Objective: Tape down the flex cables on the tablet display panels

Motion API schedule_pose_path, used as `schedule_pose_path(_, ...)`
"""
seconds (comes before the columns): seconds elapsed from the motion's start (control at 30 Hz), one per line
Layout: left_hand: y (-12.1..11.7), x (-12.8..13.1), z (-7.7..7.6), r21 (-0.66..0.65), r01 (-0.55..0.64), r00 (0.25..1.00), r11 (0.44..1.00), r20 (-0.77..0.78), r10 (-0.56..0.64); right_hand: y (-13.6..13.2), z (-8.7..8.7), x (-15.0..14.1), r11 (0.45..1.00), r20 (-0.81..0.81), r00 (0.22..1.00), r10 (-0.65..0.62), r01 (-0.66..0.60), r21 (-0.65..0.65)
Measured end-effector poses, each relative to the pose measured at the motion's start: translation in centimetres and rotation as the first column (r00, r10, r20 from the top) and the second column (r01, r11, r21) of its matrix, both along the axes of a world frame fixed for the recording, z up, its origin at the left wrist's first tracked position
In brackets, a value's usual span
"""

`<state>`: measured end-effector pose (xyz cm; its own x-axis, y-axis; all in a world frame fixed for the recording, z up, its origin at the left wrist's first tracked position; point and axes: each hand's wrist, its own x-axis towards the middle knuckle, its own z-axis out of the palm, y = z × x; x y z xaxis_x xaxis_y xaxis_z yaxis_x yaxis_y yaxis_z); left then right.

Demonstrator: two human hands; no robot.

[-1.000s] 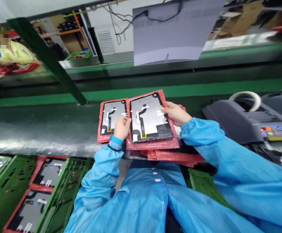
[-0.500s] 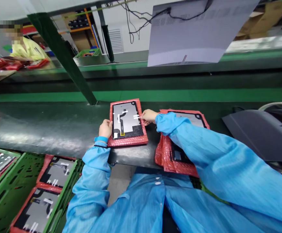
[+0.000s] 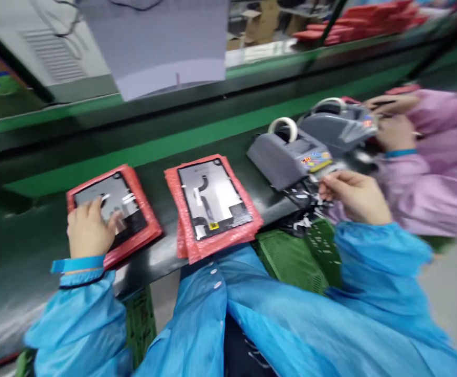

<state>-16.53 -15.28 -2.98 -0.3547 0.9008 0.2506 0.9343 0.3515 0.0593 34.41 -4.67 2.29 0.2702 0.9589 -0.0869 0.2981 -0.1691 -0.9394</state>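
Contact is shown in the head view between the left hand (image 3: 89,230) and a grey-backed panel (image 3: 132,214), the fingers being spread loosely over its back and closed on nothing. That panel is laid on red bubble wrap (image 3: 142,204) at the left of the dark table (image 3: 28,235); its long axis is run away from the body, with the far end leaned leftward. A second panel (image 3: 215,196), set at a similar slant on red wrapping of its own (image 3: 228,246), is placed between the two hands and touched by neither. The right hand (image 3: 358,196) is held raised at the right, thumb and fingertips brought together; whether anything thin is pinched there cannot be told through the blur. By that hand, far nearer than the left, a grey tape dispenser (image 3: 279,162) is found, leftward and a little farther from the body, its lit front turned toward the fingertips and its tape roll (image 3: 289,128) standing upright on top. Both panels are thus left well to the left of the right hand. Beyond, a second dispenser (image 3: 333,128) is attended by a co-worker's hands (image 3: 395,131). Below the table edge, a green crate (image 3: 291,256) is seen.
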Motion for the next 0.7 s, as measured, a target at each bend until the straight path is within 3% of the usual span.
schedule_pose_path(0.07, 2.5, 2.0, -0.4, -0.047, 0.319, 0.947, 0.946, 0.044, -0.318, -0.6, -2.0, 2.6, 0.983, -0.008, 0.986, -0.168, 0.167, -0.076)
schedule_pose_path(0.13, 4.3, 3.2, -1.2, -0.121, 0.471, 0.881, 0.874, 0.099, -0.462, -0.3, -3.9, 3.7, 0.964, -0.035, 0.970, -0.239, 0.233, -0.126)
schedule_pose_path(0.3, 5.1, 2.4, -2.3, -0.192, 0.513, 0.858, 0.837, 0.144, -0.492, 2.4, -6.5, 3.5, 0.983, -0.203, 0.966, -0.162, 0.140, -0.117)
schedule_pose_path(0.43, 4.9, 2.6, -1.0, -0.157, 0.466, 0.881, 0.871, 0.176, -0.440, 3.3, -7.0, 2.4, 0.979, -0.161, 0.966, -0.202, 0.205, 0.002)
schedule_pose_path(0.5, 5.5, 3.9, 0.2, -0.100, 0.510, 0.854, 0.854, 0.177, -0.489, 2.8, -6.6, 1.6, 0.961, -0.082, 0.968, -0.237, 0.246, 0.124)
schedule_pose_path(0.6, 7.8, 6.9, 1.3, 0.037, 0.690, 0.705, 0.723, 0.188, -0.683, 1.8, -5.2, -0.9, 0.968, 0.020, 0.997, -0.080, 0.073, 0.238)
schedule_pose_path(0.7, 10.5, 9.5, 0.7, 0.046, 0.849, 0.508, 0.527, 0.208, -0.836, 1.9, -3.5, -5.5, 0.941, 0.110, 0.955, 0.277, -0.293, 0.172)
